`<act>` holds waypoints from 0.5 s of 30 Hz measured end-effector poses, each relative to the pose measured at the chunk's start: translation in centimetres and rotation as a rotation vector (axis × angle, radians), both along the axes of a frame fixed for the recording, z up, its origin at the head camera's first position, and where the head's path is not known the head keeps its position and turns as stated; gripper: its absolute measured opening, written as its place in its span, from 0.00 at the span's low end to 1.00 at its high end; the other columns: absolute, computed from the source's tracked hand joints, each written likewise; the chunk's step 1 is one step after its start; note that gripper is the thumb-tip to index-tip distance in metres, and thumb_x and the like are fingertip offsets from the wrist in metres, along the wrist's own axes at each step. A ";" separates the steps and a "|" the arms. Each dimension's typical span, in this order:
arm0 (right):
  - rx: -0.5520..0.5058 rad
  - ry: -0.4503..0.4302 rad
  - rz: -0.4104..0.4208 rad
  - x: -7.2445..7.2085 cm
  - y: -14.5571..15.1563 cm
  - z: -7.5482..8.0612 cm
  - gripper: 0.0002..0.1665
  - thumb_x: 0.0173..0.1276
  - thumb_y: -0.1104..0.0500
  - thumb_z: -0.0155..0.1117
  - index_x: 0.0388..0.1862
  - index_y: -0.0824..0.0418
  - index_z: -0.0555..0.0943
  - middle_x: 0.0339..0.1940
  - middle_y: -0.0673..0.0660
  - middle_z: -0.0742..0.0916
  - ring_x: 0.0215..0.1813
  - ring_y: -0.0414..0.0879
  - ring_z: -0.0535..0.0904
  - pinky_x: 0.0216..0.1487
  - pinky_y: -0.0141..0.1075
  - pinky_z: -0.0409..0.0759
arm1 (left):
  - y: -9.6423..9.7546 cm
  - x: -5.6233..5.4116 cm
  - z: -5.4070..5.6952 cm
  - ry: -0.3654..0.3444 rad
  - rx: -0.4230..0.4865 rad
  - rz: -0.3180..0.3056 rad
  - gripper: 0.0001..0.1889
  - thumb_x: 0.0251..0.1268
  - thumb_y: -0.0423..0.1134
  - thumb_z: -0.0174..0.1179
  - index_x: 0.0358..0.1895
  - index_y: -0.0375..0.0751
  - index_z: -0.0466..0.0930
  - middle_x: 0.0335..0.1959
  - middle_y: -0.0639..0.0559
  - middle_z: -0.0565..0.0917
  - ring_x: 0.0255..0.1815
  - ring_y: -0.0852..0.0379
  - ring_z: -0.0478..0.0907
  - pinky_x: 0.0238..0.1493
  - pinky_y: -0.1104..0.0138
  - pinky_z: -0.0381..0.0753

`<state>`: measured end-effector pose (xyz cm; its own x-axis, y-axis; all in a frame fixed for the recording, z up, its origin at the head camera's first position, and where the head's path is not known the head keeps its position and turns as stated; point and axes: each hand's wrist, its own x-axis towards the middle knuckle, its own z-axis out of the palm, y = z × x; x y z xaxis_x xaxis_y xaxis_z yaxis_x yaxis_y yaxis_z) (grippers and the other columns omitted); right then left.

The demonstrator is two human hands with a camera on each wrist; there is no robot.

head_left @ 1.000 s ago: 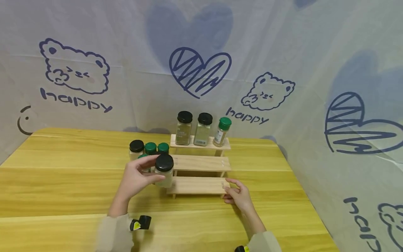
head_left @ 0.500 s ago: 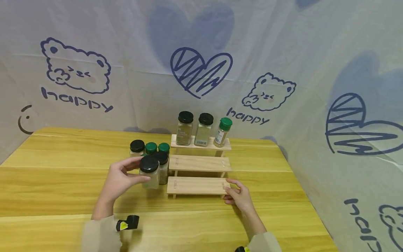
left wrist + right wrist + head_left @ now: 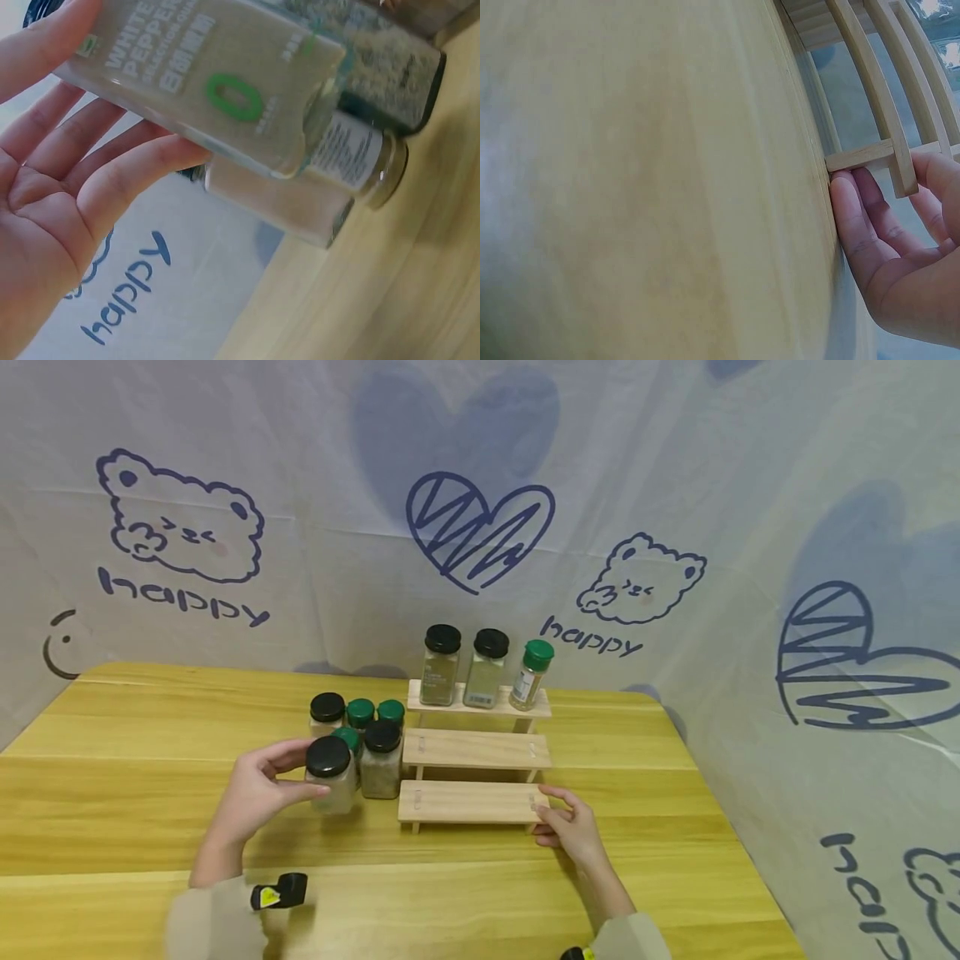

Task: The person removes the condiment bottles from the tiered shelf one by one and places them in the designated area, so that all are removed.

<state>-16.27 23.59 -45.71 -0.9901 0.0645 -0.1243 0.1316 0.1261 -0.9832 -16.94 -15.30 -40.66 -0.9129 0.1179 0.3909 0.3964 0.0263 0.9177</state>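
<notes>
My left hand (image 3: 255, 789) holds a black-capped spice jar (image 3: 335, 787) between thumb and fingers, at the front of a group of jars. In the left wrist view its label reads white pepper, and the jar (image 3: 202, 75) is tilted there by the camera angle. A stepped wooden rack (image 3: 472, 803) with three tiers stands to the right. My right hand (image 3: 570, 827) grips the right end of its lowest tier. The right wrist view shows that thumb over the board's end and the fingers beside the leg (image 3: 862, 155). Three jars, two black-capped and one green-capped (image 3: 528, 677), stand on the top tier.
Left of the rack, a black-capped jar (image 3: 382, 762) stands close to its side. Behind it are green-capped bottles (image 3: 361, 712) and another black-capped jar (image 3: 327, 710). A printed cloth (image 3: 322, 460) hangs behind the wooden table (image 3: 135, 760).
My left hand has carried the white pepper jar leftward, away from the rack's front left corner, uncovering the black-capped jar beside the rack. My right hand has stayed on the lowest tier.
</notes>
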 end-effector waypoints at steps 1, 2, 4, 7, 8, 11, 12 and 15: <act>0.001 0.000 0.000 0.0 0.0 0.0 0.23 0.63 0.70 0.54 0.58 0.70 0.68 0.27 0.66 0.83 0.27 0.53 0.81 0.28 0.40 0.81 | -0.2 0.0 -0.1 -0.011 -0.012 0.006 0.26 0.37 0.18 0.66 0.48 0.31 0.76 0.36 0.61 0.83 0.30 0.59 0.81 0.29 0.70 0.80; 0.003 0.003 0.001 0.0 0.0 0.0 0.23 0.63 0.70 0.54 0.58 0.70 0.68 0.27 0.65 0.83 0.27 0.53 0.81 0.27 0.40 0.81 | -0.4 0.0 -0.2 -0.020 -0.028 0.017 0.26 0.38 0.20 0.67 0.48 0.30 0.76 0.36 0.61 0.82 0.30 0.59 0.81 0.30 0.70 0.80; 0.007 0.003 0.000 0.0 0.0 0.0 0.22 0.63 0.70 0.54 0.57 0.70 0.69 0.27 0.65 0.83 0.26 0.52 0.81 0.27 0.40 0.81 | -0.7 -0.1 -0.5 -0.042 -0.038 0.040 0.26 0.38 0.20 0.67 0.48 0.28 0.75 0.36 0.59 0.83 0.30 0.58 0.81 0.30 0.70 0.80; 0.014 0.004 -0.001 0.1 0.0 0.1 0.22 0.62 0.70 0.55 0.57 0.70 0.69 0.27 0.65 0.83 0.26 0.52 0.81 0.27 0.39 0.81 | -1.0 -0.1 -0.7 -0.077 -0.075 0.076 0.28 0.37 0.23 0.68 0.49 0.26 0.73 0.36 0.59 0.83 0.31 0.60 0.81 0.32 0.72 0.79; 0.016 0.005 -0.002 0.1 0.0 0.1 0.22 0.62 0.70 0.54 0.57 0.70 0.70 0.27 0.64 0.83 0.26 0.51 0.81 0.27 0.39 0.81 | -1.1 -0.2 -0.7 -0.087 -0.092 0.089 0.28 0.38 0.23 0.69 0.50 0.25 0.73 0.36 0.60 0.83 0.33 0.62 0.80 0.33 0.73 0.78; 0.018 0.009 0.000 0.1 0.1 0.0 0.22 0.62 0.70 0.54 0.57 0.70 0.70 0.27 0.65 0.83 0.26 0.51 0.81 0.27 0.39 0.81 | -1.4 -0.3 -0.9 -0.109 -0.156 0.117 0.30 0.38 0.26 0.70 0.51 0.24 0.71 0.37 0.61 0.82 0.37 0.66 0.78 0.37 0.76 0.75; 0.014 0.007 0.000 0.0 0.1 0.0 0.22 0.62 0.70 0.54 0.57 0.69 0.70 0.27 0.64 0.83 0.26 0.51 0.81 0.27 0.39 0.81 | -1.5 -0.4 -0.9 -0.116 -0.169 0.126 0.31 0.39 0.26 0.70 0.52 0.24 0.70 0.38 0.61 0.82 0.38 0.68 0.77 0.38 0.77 0.74; 0.014 0.014 0.005 0.0 0.1 -0.1 0.22 0.62 0.70 0.54 0.57 0.70 0.69 0.26 0.65 0.83 0.26 0.51 0.81 0.27 0.39 0.81 | -1.7 -0.6 -1.1 -0.128 -0.188 0.140 0.32 0.39 0.27 0.70 0.53 0.23 0.69 0.39 0.60 0.82 0.40 0.70 0.76 0.40 0.79 0.72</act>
<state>-16.25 23.69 -45.79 -0.9921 0.0608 -0.1098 0.1174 0.1403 -0.9831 -17.50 -17.02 -41.78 -0.9660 0.0460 0.2542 0.2576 0.2472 0.9341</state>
